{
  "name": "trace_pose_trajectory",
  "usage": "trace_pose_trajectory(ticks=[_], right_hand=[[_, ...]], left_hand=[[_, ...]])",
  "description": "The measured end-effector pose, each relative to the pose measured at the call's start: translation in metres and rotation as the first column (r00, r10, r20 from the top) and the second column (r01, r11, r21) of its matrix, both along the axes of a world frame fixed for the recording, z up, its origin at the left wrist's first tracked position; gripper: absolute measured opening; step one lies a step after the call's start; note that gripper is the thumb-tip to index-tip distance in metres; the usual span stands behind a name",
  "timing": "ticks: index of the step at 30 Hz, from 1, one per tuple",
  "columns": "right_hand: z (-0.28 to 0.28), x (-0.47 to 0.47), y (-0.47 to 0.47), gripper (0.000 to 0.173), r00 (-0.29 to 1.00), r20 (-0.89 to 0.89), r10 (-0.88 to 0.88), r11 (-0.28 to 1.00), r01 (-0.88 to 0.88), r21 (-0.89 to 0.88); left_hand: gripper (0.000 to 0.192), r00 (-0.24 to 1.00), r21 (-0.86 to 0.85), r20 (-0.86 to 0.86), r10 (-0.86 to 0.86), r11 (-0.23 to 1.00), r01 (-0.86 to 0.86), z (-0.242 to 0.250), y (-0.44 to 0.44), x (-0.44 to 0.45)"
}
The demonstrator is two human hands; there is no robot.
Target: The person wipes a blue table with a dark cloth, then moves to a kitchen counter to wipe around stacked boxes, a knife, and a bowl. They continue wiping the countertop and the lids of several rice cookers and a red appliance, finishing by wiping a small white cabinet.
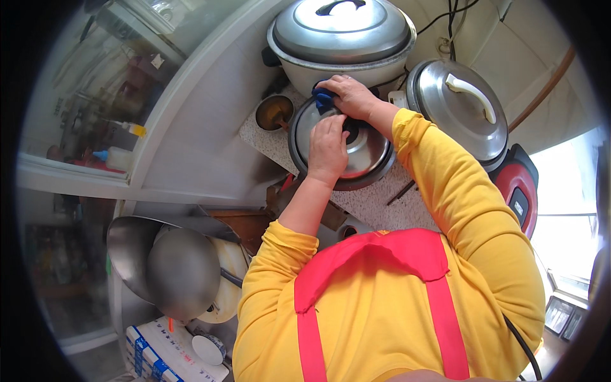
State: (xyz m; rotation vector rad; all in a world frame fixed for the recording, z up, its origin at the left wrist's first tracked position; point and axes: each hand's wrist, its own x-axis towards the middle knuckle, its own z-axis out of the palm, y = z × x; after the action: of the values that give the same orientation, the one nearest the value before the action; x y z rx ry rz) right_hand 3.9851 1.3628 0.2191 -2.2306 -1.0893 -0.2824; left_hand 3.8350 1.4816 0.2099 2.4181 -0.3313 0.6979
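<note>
A round metal pot (305,164) with a shiny steel lid (367,160) stands on a speckled counter directly before me. My left hand (328,150) is curled at the middle of the lid, its fingertips and thumb against the black knob (352,132), which the hand partly covers. Bunched under the fingers of my right hand (352,98) is a dark blue cloth (324,97), pressed on the far part of the lid near its rim. The lid sits on the pot, whose inside is hidden.
Behind the pot stands a large lidded cooker (305,71). To the right are another steel-lidded cooker (458,114) and a red appliance (513,191). A small bowl (274,113) is at the left. Metal pans (133,258) and a white box (167,351) lie lower left.
</note>
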Motion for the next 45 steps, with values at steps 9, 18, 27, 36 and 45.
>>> trace_pose_trajectory(ticks=[9, 18, 27, 36, 45], right_hand=[[-0.009, -0.171, -0.121, 0.049, 0.965, -0.054, -0.257, 0.945, 0.263, 0.194], [-0.015, -0.070, -0.076, 0.026, 0.946, 0.018, -0.322, 0.931, 0.314, 0.185], [-0.012, -0.155, -0.088, 0.040, 0.968, 0.151, -0.201, 0.976, 0.184, 0.120], [0.001, -0.192, -0.034, 0.032, 0.895, 0.208, 0.394, 0.911, -0.350, -0.220], [-0.005, -0.185, -0.123, 0.038, 0.996, 0.070, 0.061, 0.998, -0.060, -0.014]], left_hand=[[0.037, 1.000, -0.001, -0.006, 0.025, 1.000, -0.025, -0.003, -0.004, 0.000], [0.037, 1.000, 0.000, 0.011, -0.020, 1.000, 0.020, 0.000, -0.002, 0.002], [0.026, 0.999, -0.106, -0.018, -0.042, 0.994, 0.039, -0.006, 0.005, 0.007], [0.027, 0.954, -0.285, -0.204, -0.220, 0.945, 0.157, 0.006, 0.024, 0.018], [0.031, 0.985, -0.186, -0.103, -0.141, 0.975, 0.120, -0.005, 0.017, 0.014]])
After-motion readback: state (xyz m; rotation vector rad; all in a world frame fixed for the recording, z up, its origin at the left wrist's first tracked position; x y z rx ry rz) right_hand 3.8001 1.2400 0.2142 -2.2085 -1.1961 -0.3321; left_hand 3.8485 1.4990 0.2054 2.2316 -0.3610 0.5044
